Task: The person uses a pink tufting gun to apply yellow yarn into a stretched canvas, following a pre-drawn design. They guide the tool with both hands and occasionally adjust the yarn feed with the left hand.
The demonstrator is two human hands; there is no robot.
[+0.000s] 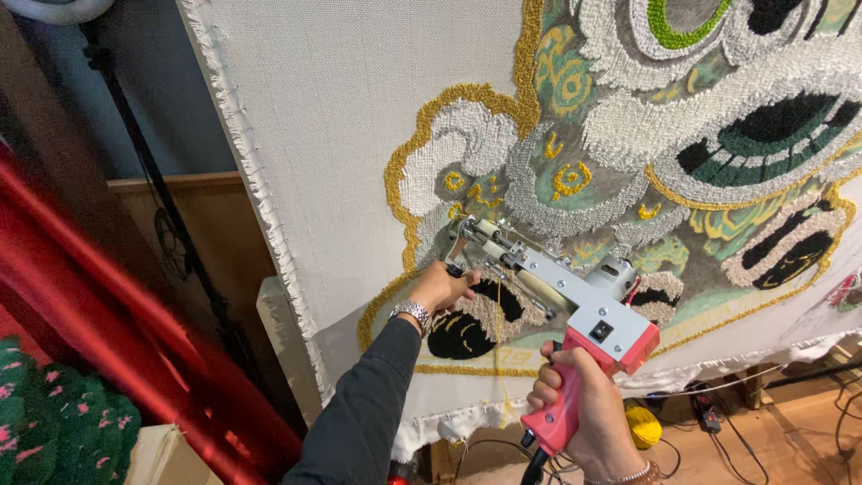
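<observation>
Tufted design on the backing cloth runs off the top and right edges. Tufting gun covers part of the pile; its needle tip can't be made out. Pink grip mostly wrapped by right hand, whose wrist is cut by the bottom edge. Red drape on the left is blurred. Yellow yarn ball is partly behind that hand.
</observation>
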